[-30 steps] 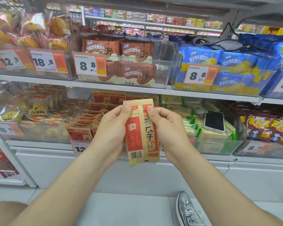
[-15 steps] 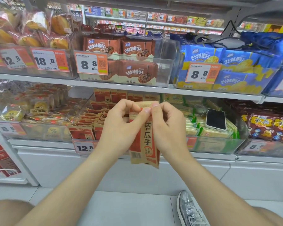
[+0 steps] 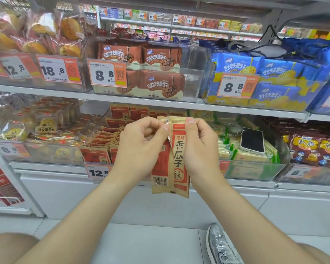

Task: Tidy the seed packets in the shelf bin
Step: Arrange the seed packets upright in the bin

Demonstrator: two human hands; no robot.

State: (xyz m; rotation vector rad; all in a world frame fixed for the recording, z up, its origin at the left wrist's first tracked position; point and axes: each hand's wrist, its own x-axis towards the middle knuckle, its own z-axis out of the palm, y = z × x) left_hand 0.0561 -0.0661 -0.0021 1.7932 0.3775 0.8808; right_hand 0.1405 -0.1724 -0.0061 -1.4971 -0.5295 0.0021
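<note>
While both hands pinch what seem to be two sunflower seed packets (image 3: 177,161) in front of the seed bin (image 3: 95,127), the pair is not yet put back.

The left hand (image 3: 141,147) grasps the top edge between the thumb and curled fingers, and the right hand (image 3: 200,147) grasps the same edge just beside it; no fingers are released. The pair hangs just in front of the seed bin, outside it, with its long axis upright: sealed top up, barcode end down. One packet shows its printed front to the camera, the other its back. I think the pair may fan apart and one packet may slip to the floor below the bin, because only the top is held. Pushed in carelessly, it could also knock over the packets in the bin (image 3: 103,135), which lean in a loose row.
</note>
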